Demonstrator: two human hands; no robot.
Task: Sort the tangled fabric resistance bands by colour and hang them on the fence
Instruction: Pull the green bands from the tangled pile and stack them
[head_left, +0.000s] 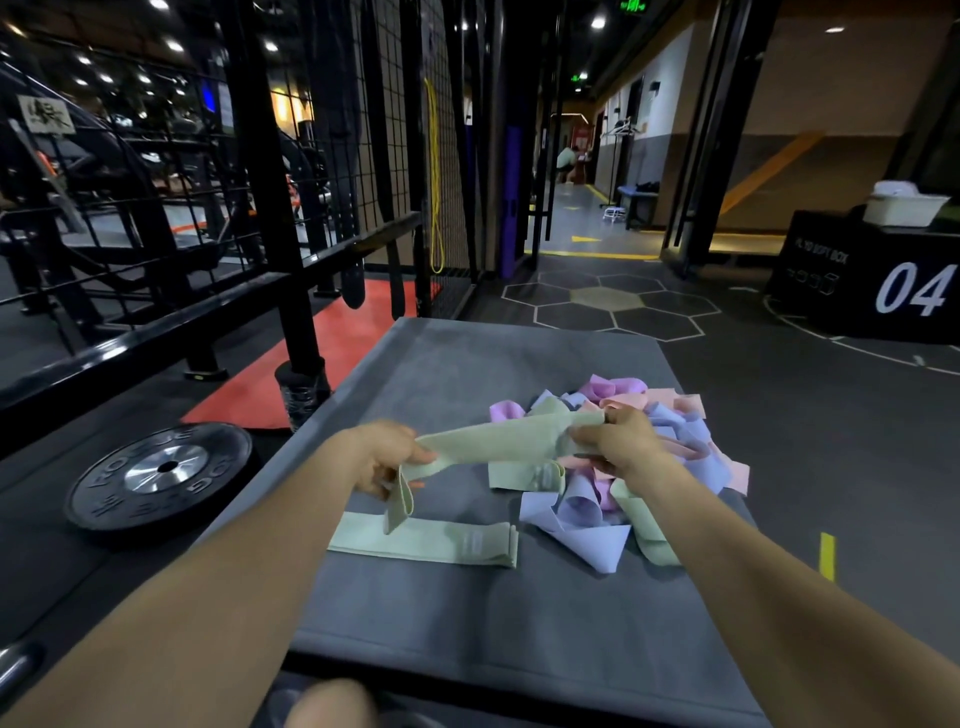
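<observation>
A pale green fabric band (498, 441) is stretched between my hands above the grey mat (467, 613). My left hand (384, 457) grips its left end, which droops down. My right hand (618, 441) pinches its right end over the tangled pile of bands (623, 467) in lilac, pink, blue-lavender and green. One green band (426, 540) lies flat on the mat on its own, left of the pile. The black wire fence (363, 156) stands ahead on the left.
A black weight plate (161, 473) lies on the floor left of the mat, with a water bottle (298, 397) by the fence post. A yellow cord (434, 176) hangs on the fence. A black plyo box (872, 275) marked 04 stands far right.
</observation>
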